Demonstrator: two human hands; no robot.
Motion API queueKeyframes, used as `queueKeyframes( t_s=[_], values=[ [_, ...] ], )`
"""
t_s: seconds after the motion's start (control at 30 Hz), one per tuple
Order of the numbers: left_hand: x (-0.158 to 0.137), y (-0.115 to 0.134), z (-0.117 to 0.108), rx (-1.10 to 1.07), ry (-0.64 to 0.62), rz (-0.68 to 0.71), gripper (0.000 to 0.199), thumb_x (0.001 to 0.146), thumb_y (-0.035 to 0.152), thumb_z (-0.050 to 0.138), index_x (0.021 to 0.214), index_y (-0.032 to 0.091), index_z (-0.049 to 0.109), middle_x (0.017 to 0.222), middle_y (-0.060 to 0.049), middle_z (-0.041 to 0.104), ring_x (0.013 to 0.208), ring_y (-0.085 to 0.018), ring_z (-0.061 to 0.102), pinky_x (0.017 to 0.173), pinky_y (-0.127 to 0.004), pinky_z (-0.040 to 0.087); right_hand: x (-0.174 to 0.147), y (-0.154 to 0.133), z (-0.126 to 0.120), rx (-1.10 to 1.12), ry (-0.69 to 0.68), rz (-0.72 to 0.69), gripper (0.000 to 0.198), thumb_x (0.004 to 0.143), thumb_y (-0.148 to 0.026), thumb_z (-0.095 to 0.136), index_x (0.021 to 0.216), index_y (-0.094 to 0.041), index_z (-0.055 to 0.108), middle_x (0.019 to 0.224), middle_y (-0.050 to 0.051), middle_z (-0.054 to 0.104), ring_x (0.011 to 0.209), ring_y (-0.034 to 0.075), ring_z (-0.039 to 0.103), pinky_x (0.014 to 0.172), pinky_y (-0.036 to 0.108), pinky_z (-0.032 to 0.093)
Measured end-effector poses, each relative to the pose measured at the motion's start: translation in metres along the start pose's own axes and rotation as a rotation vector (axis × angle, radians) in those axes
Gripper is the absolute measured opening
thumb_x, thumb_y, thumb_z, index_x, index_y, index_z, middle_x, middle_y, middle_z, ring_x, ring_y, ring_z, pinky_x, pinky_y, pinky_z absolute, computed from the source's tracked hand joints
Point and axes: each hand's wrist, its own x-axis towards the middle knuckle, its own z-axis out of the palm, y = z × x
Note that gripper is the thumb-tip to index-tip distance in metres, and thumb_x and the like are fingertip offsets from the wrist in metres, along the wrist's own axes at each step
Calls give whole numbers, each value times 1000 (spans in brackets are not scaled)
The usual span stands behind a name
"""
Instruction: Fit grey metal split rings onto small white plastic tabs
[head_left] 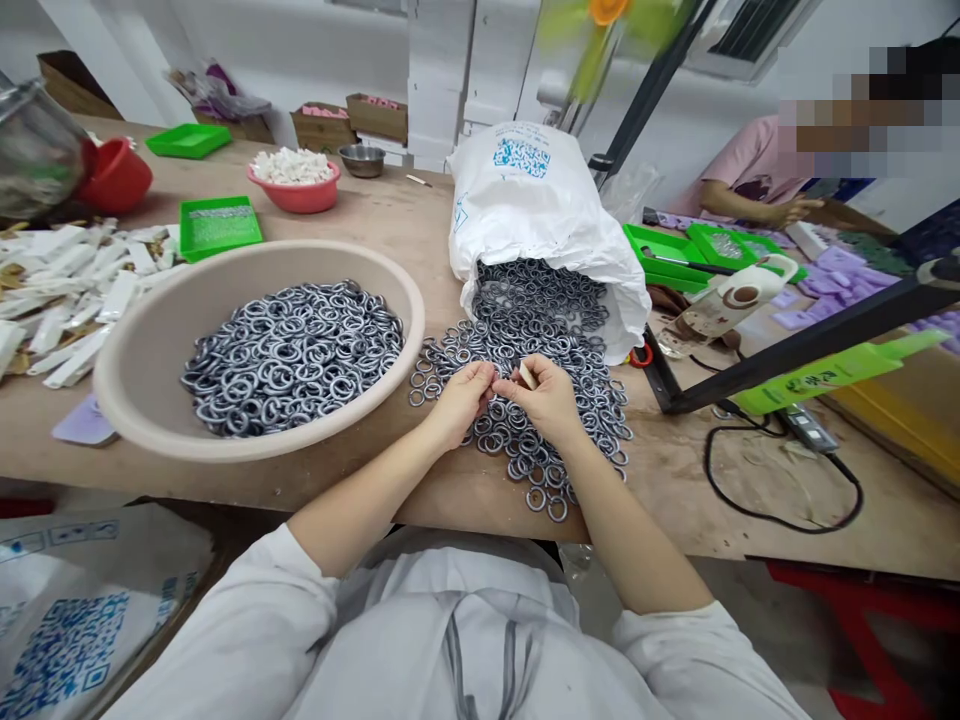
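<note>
My left hand [463,398] is closed in a pinch, its fingertips close to those of my right hand. What it pinches, if anything, is hidden; it may be a ring. In my right hand [549,402] a small cream-coloured flat piece [528,375] sticks up between thumb and fingers. Both hands are over a spread pile of dark grey rings [555,450] on the wooden table. The rings spill from the mouth of a white sack [517,215] lying on its side. To the left stands a wide beige basin [150,300], holding many like rings [292,360].
White strips [67,300] are heaped at the left, near green trays [220,228] and a red bowl [300,195] of white pieces. A black metal post [675,385], a cable [709,465] and a bottle [739,300] stand or lie right. Another person [750,180] sits far right.
</note>
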Motion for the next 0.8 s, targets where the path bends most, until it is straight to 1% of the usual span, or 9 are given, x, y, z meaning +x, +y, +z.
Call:
queueKeyframes(
  t_s=[0.07, 0.13, 0.2, 0.27, 0.37, 0.47, 0.53, 0.67, 0.8],
  values=[
    [-1, 2, 0, 28, -45, -26, 45, 73, 56, 71, 71, 18, 48, 54, 7, 40, 42, -4, 26, 40, -18, 16, 1, 1, -2, 44, -24, -49, 43, 62, -48, 83, 90, -20, 67, 78, -2, 58, 66, 12, 48, 63, 26, 40],
    [-3, 4, 0, 39, -81, -39, 46, 72, 59, 71, 73, 18, 49, 53, 7, 38, 42, -4, 25, 40, -18, 14, 4, 2, -4, 87, -84, -94, 45, 64, -50, 81, 97, -21, 69, 86, 1, 60, 74, 14, 53, 68, 28, 43],
    [-5, 6, 2, 42, -96, -34, 46, 72, 59, 71, 74, 18, 50, 54, 7, 38, 42, -4, 25, 40, -18, 14, 5, 3, -4, 122, -104, -95, 40, 73, -55, 73, 92, -20, 69, 82, 1, 59, 72, 14, 53, 66, 28, 42],
    [-7, 7, 4, 38, -99, -34, 46, 72, 57, 72, 72, 18, 49, 54, 7, 39, 42, -4, 24, 40, -17, 14, 5, 3, -3, 117, -71, -72, 41, 81, -60, 62, 84, -19, 66, 70, -1, 54, 64, 13, 48, 60, 27, 38],
    [-6, 8, 3, -1, -82, -61, 47, 72, 58, 72, 69, 18, 45, 53, 8, 37, 41, -3, 24, 39, -17, 16, 1, -2, -4, -98, -14, -148, 41, 85, -59, 58, 73, -19, 58, 62, -3, 46, 60, 12, 42, 57, 26, 32],
    [-5, 8, 1, -43, -37, -75, 49, 70, 58, 73, 69, 19, 44, 52, 9, 36, 40, -3, 25, 38, -16, 18, -7, -7, -5, -372, -49, -320, 39, 91, -52, 54, 69, -19, 53, 66, -2, 47, 62, 12, 42, 60, 27, 30],
    [-5, 8, 1, -57, -9, -73, 50, 68, 58, 75, 69, 19, 43, 52, 9, 36, 41, -3, 26, 38, -16, 19, -12, -10, -4, -465, -74, -383, 40, 95, -49, 48, 69, -19, 52, 68, -1, 48, 64, 13, 43, 61, 27, 29],
    [-6, 8, 1, -59, 8, -61, 52, 67, 58, 76, 70, 20, 40, 52, 10, 34, 41, -3, 25, 39, -15, 19, -16, -13, 0, -548, -89, -379, 40, 95, -49, 46, 68, -20, 50, 69, -1, 47, 64, 13, 43, 61, 26, 28],
    [-8, 9, 1, -19, -24, -72, 53, 67, 59, 75, 70, 20, 40, 51, 10, 32, 41, -3, 22, 39, -15, 18, -11, -9, -3, -522, -134, -312, 42, 94, -49, 46, 64, -20, 45, 67, -2, 46, 64, 12, 43, 62, 26, 28]
  ],
)
